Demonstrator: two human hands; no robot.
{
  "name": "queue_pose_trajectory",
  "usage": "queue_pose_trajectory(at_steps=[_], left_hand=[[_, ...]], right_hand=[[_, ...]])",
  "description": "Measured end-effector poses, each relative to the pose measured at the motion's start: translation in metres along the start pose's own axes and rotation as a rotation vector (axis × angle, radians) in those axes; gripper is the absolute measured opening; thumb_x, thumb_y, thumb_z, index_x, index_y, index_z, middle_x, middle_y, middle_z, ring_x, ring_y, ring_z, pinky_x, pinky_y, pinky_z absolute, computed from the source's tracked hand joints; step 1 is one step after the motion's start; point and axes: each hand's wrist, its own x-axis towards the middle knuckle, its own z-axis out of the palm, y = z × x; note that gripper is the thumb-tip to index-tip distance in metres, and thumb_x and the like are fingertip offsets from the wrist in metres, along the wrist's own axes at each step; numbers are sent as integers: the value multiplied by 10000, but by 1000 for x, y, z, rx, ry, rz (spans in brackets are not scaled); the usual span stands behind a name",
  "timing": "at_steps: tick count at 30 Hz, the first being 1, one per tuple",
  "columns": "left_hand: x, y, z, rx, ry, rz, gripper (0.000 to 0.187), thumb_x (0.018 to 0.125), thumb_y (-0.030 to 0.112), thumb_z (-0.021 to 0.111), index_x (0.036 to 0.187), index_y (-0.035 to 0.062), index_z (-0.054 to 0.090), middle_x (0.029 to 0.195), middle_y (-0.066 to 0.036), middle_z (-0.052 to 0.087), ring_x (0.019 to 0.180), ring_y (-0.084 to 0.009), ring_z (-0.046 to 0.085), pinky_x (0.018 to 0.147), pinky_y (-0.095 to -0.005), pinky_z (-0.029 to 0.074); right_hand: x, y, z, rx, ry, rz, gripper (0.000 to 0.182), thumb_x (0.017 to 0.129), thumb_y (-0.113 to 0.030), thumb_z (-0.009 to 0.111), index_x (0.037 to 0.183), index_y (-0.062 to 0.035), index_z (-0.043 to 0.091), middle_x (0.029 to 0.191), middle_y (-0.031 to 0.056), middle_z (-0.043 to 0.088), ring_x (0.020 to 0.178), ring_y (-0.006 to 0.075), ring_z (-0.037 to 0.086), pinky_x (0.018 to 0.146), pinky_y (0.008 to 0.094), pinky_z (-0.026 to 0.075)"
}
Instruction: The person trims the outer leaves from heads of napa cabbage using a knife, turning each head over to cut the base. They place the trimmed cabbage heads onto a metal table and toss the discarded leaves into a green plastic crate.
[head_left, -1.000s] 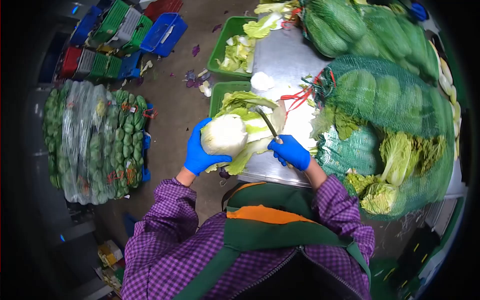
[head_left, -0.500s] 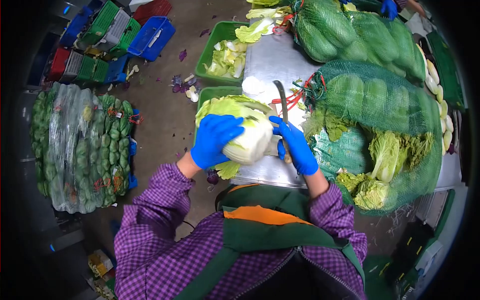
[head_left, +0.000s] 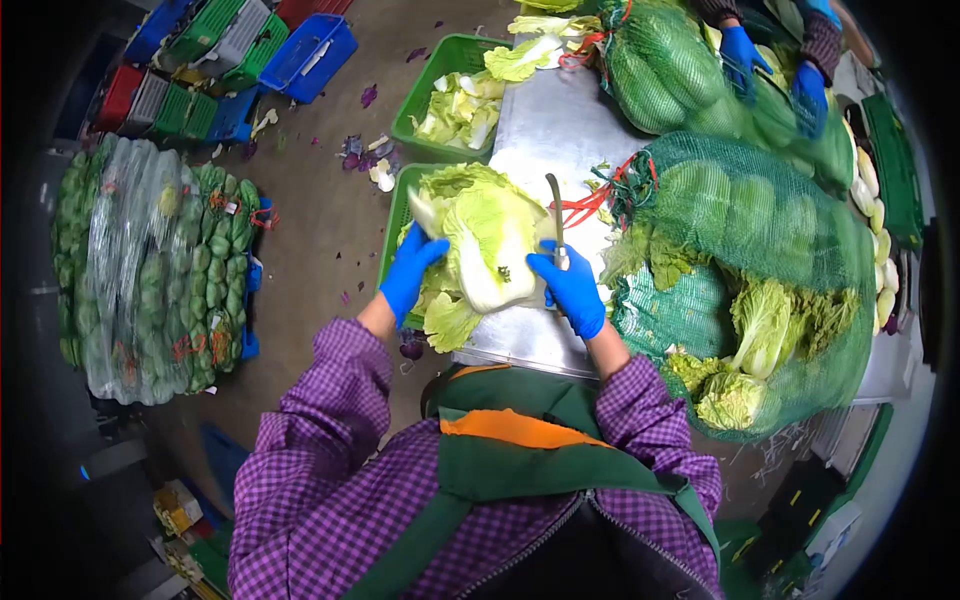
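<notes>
A napa cabbage [head_left: 495, 245] with pale green outer leaves and a white base is in front of me, over the table edge and a green crate [head_left: 392, 215]. My left hand [head_left: 412, 268], in a blue glove, grips the leaves on its left side. A loose leaf hangs at its lower left [head_left: 450, 322]. My right hand [head_left: 572, 290], also gloved, holds a curved-blade knife [head_left: 556, 215] upright, its fingertips near the cabbage's right side. Part of the knife handle is hidden by the fingers.
Green mesh sacks of cabbages [head_left: 740, 200] lie on the metal table [head_left: 540, 110] at right. Another person's gloved hands [head_left: 742, 55] touch the far sack. A second green crate [head_left: 415, 95] holds trimmed leaves. Wrapped green vegetables [head_left: 150, 270] are stacked at left.
The cabbage has turned, showing its leafy side. My left hand has shifted from its top to its left side. The other person's hands have come further into view at the far sack.
</notes>
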Motion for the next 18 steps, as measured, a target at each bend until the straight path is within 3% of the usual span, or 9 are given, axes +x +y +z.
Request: queue_pose_trajectory(at_steps=[3, 5, 7, 8, 9, 11, 13, 15, 18], left_hand=[[4, -9, 23, -185, 51, -28, 680, 817, 133, 678, 1387, 15, 326, 1324, -102, 480, 1179, -222, 497, 1019, -339, 386], [-2, 0, 25, -170, 49, 19, 698, 808, 158, 702, 1381, 13, 331, 1291, -101, 503, 1159, -226, 506, 1010, -337, 389], [-15, 4, 27, 174, 45, 433, 571, 824, 163, 685, 1306, -4, 428, 1254, -110, 527, 1145, -229, 514, 995, -342, 394], [-20, 10, 25, 365, 14, 457, 451, 834, 177, 678, 1211, -8, 513, 1220, -113, 541, 1124, -219, 521, 984, -350, 396], [-22, 9, 27, 361, 21, 458, 451, 834, 177, 678, 1211, -8, 513, 1220, -113, 541, 1124, -219, 521, 984, -350, 396], [-23, 8, 33, 640, 80, 604, 389, 836, 197, 678, 1140, -13, 556, 1166, -106, 564, 1105, -194, 521, 977, -350, 394], [-22, 8, 35, 684, 110, 612, 369, 834, 179, 682, 1126, -5, 555, 1114, -99, 580, 1070, -200, 537, 960, -341, 404], [-23, 8, 35, 432, 125, 517, 316, 832, 139, 681, 1091, 2, 563, 1089, -90, 589, 1036, -213, 556, 938, -328, 417], [-19, 7, 35, 507, 209, 596, 302, 833, 119, 679, 1086, 8, 557, 1074, -91, 592, 1016, -210, 565, 926, -321, 424]], right_hand=[[3, -8, 25, -13, -58, -173, 531, 763, -265, 758, 1160, 13, 541, 806, 69, 592, 532, 91, 517, 440, 243, 428], [-1, -21, 21, -44, -83, -106, 568, 755, -278, 766, 1174, 21, 525, 901, 90, 615, 611, 94, 548, 499, 243, 453], [-12, -36, 18, -214, -3, -238, 554, 752, -270, 769, 1167, 0, 522, 944, 95, 627, 645, 97, 563, 536, 243, 463], [-23, -51, 21, -187, 13, -238, 483, 754, -256, 766, 1116, -24, 546, 939, 88, 631, 640, 100, 568, 528, 245, 463], [-20, -48, 22, -192, 8, -238, 483, 754, -256, 766, 1116, -24, 546, 939, 88, 631, 640, 100, 568, 528, 245, 463], [-11, -38, 24, -350, 128, -422, 431, 800, -200, 725, 1147, -26, 537, 675, 12, 562, 478, 64, 487, 431, 218, 392], [-22, -50, 23, -187, 89, -301, 381, 820, -167, 697, 1137, -17, 547, 684, 19, 569, 475, 70, 492, 429, 218, 387], [-26, -48, 21, -24, 71, -221, 334, 825, -133, 672, 1126, -16, 583, 775, 35, 593, 550, 81, 524, 482, 244, 439], [-38, -43, 20, -5, 133, -267, 277, 840, -103, 647, 1097, -8, 606, 756, 25, 589, 553, 73, 518, 486, 232, 430]])
